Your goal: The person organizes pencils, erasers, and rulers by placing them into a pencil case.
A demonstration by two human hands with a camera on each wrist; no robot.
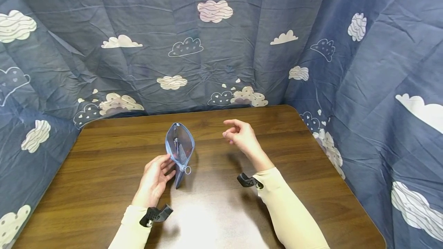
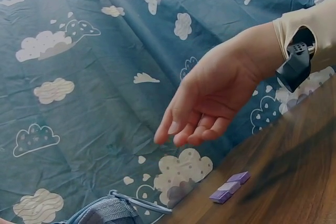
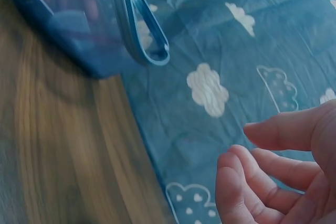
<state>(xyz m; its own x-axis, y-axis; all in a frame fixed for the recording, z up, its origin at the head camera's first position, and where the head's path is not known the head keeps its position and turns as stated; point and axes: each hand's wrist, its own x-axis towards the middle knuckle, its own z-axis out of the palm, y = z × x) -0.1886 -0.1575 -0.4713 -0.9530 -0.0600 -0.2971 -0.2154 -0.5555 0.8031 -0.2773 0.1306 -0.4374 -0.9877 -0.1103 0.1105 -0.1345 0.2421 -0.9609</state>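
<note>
A translucent blue pouch (image 1: 187, 144) stands unzipped, gaping — a purple block (image 2: 230, 187) lies apart.

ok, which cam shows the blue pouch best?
Head: it frames the whole length of the blue pouch and looks into its open mouth. Left wrist catches only part of its top, cut off below; right wrist shows its see-through side and part of the rim, cropped at the top.

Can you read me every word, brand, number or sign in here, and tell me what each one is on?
None: no text can be read in any view.
Curtain: printed clouds only, no legible lettering.
Blue pouch: no lettering I can make out; the things inside it are too small to read.
Purple-and-white block: too small and blurred to tell whether it is printed.
</note>
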